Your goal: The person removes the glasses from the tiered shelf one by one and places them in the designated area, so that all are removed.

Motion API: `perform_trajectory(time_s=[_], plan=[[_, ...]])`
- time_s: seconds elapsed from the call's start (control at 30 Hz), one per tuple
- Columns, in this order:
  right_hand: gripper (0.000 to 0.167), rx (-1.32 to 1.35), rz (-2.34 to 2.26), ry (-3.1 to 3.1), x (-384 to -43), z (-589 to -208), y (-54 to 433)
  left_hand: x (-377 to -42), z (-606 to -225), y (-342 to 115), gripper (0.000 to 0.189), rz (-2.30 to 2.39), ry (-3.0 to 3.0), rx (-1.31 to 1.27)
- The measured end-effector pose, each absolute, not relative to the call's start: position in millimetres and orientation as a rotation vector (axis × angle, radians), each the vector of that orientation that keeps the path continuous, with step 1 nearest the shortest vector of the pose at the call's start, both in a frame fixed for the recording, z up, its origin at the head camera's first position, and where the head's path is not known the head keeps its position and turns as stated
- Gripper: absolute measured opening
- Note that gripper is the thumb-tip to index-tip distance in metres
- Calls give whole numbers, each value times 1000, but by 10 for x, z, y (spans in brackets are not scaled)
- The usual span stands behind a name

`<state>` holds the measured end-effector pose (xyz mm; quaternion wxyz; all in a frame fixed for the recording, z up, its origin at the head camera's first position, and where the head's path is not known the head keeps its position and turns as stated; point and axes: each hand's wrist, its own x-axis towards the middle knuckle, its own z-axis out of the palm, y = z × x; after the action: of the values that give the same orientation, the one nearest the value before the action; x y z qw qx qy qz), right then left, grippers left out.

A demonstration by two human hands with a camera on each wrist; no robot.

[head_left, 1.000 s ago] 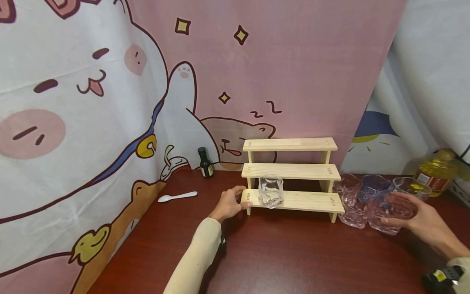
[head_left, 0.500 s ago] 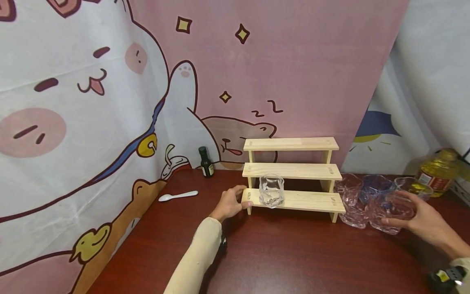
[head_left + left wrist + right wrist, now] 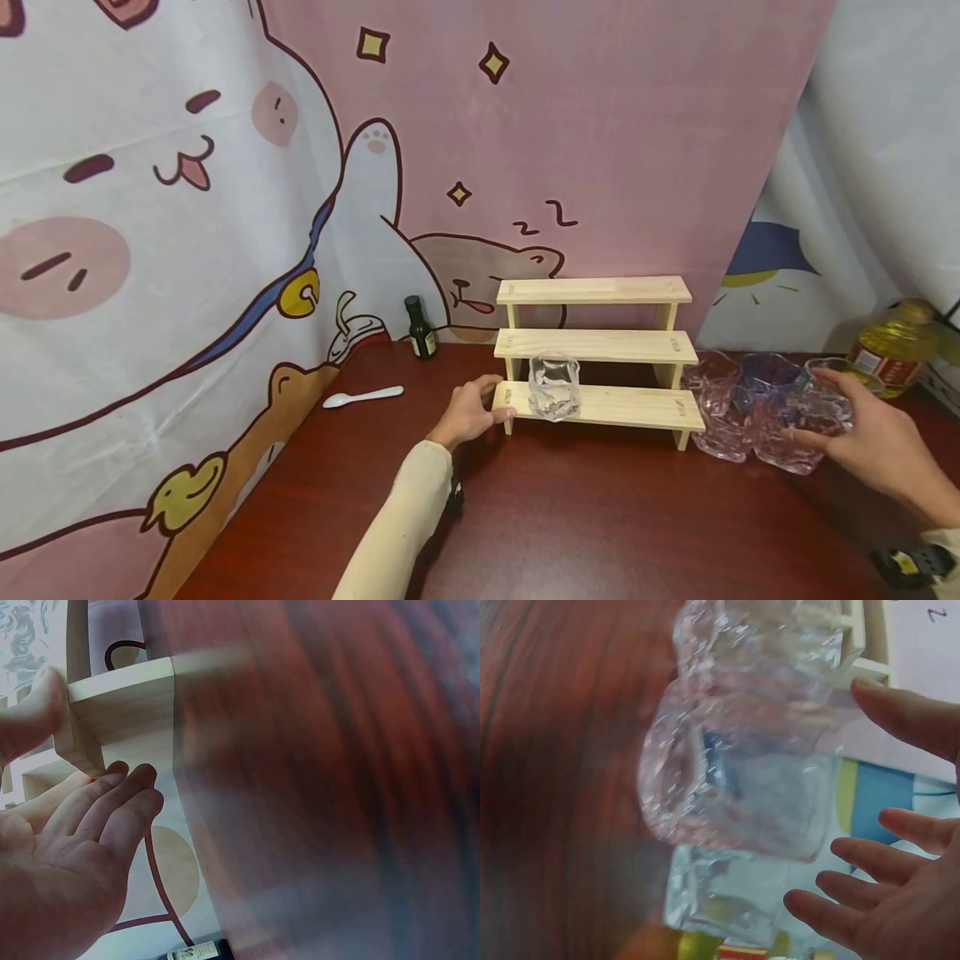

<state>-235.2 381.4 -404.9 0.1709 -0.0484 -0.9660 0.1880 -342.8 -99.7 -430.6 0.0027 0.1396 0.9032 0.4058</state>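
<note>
My left hand (image 3: 467, 414) holds the left end of the bottom step of a three-step wooden display shelf (image 3: 637, 406). In the left wrist view its thumb lies over the board (image 3: 120, 694) and the fingers are at the end and underside. A clear wavy glass (image 3: 553, 387) stands on that bottom step, right of the thumb. My right hand (image 3: 873, 433) is beside a pinkish glass (image 3: 787, 446) on the table. The right wrist view shows its thumb and fingers spread apart, with a gap to the pinkish glass (image 3: 765, 787).
More glasses cluster right of the shelf: another pink one (image 3: 718, 437), a blue one (image 3: 768, 375) and a clear one. A cooking oil bottle (image 3: 896, 350) stands behind them. Back left are a small dark bottle (image 3: 420, 329) and a white spoon (image 3: 363, 397). A printed cloth (image 3: 600, 150) hangs behind.
My right hand has shifted slightly up and to the right, its thumb farther off the pinkish glass. The left hand stays on the shelf. The head view has tilted slightly.
</note>
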Motion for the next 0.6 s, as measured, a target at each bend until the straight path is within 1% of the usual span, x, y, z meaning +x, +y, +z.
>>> perform_trajectory(time_s=[0.23, 0.4, 0.6], plan=[[103, -34, 588, -2651, -2301, -3958, 3568, -3435, -4311, -995, 65, 1279, 2832, 427], [97, 61, 683, -2551, -2273, -3950, 3417, -3428, -4309, -989, 64, 1282, 2827, 432], [90, 166, 936, -2456, -2303, -3990, 3301, -3425, -4316, -985, 65, 1273, 2833, 431]])
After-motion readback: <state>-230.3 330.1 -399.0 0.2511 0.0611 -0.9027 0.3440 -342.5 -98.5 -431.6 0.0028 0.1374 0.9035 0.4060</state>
